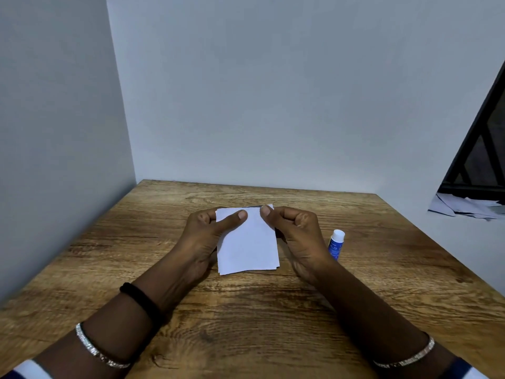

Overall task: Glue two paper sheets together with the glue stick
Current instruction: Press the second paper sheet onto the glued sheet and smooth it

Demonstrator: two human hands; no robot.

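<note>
Wood-grain table (pixel 246 324) fills the lower frame; at centre, stacked paper sheets (pixel 248 242) are pinched by the left hand (pixel 207 231) and right hand (pixel 297 233) (thumbs on top), glue stick (pixel 336 244) upright just right

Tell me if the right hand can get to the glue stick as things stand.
Probably yes: the glue stick stands right beside the right hand, nothing between them. That hand pinches the paper, though, and must let go first.
</note>
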